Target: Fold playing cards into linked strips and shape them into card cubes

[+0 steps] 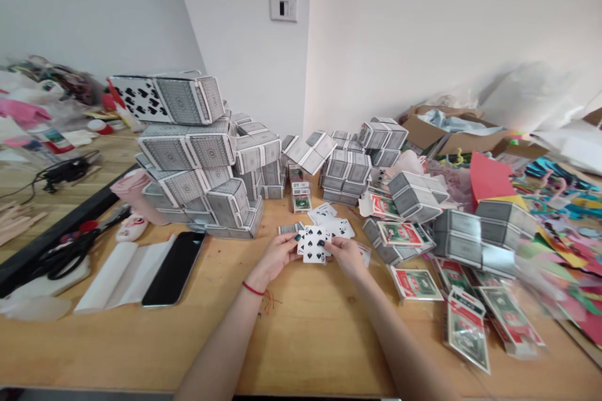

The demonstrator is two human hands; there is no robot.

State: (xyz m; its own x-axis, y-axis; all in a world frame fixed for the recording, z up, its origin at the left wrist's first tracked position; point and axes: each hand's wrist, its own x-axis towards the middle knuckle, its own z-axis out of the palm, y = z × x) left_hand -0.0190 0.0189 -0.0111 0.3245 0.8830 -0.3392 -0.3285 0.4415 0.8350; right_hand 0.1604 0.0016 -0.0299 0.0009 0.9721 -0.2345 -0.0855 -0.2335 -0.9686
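Near the table's middle, my left hand (277, 255) pinches the left edge of some playing cards. My right hand (345, 255) grips the right side, its thumb on the face of a six of spades (313, 244). Parts of other cards show behind that one, and a seven peeks out at its left. Just beyond my fingers lie loose face-up playing cards (341, 227). A small stack of cards (290, 228) rests behind my left hand.
Blocks folded from cards are piled in a tall stack (188, 150) at left, with more blocks (348, 166) at centre and right. Card boxes (416, 284) lie at right. A phone (174, 269), black scissors (75, 254) and a white paper roll (120, 276) lie at left.
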